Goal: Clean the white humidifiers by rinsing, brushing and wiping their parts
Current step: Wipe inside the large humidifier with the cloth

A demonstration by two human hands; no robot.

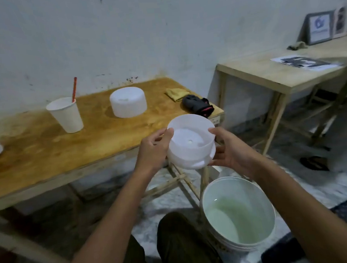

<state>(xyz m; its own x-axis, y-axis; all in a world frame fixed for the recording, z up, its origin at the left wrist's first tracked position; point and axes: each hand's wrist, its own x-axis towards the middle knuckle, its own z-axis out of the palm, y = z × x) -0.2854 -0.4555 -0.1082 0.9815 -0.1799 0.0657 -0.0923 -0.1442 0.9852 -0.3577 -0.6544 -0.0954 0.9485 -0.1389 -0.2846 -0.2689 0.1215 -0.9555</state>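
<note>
Dim, flat indoor light with a cool cast leaves soft shadows under the table (46, 158), while wide-angle bending and blur smear the edges and the far desk (278, 75).

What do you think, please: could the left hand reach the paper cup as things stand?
Probably not yet: the left hand grips the humidifier part, though nothing stands between it and the paper cup.

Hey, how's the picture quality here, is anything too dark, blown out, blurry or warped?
Head view: the light is dim, flat and bluish, with no hard shadows. Head view: the white humidifier part, held between the left hand and the right hand, is blown out and its inside detail is washed away. Head view: the lower edges are smeared, and the wide lens bends the wooden table.
</note>
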